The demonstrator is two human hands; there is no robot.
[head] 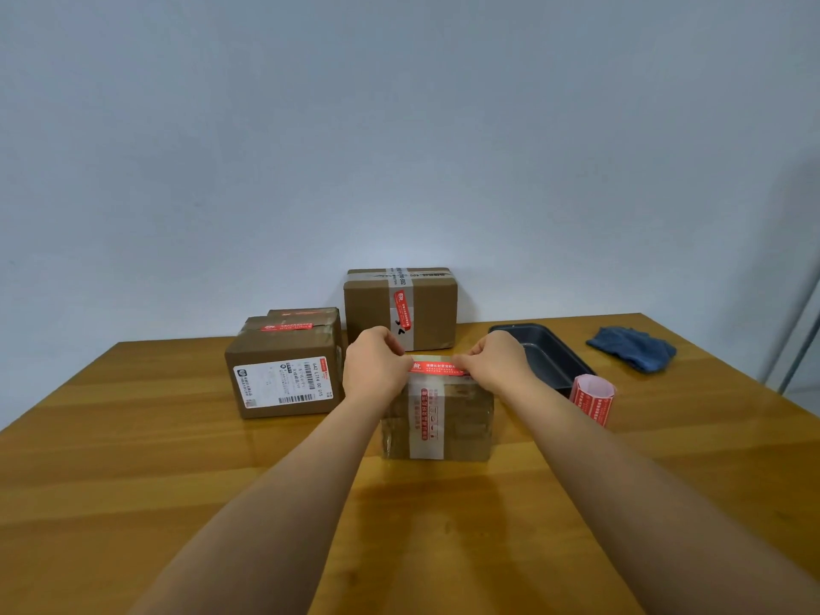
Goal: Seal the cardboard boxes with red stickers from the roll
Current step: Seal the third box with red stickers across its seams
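- Presently, head view: left hand and right hand each pinch one end of a red sticker, stretched flat at the far top edge of the near box.
- Roll: upright on the table, just right of that box.
- Other boxes: left box and rear box already carry red stickers.
- Handling advice: keep the strip taut, centre it over the seam, lower it evenly, then press outward.
- Also present: dark tray, blue cloth.
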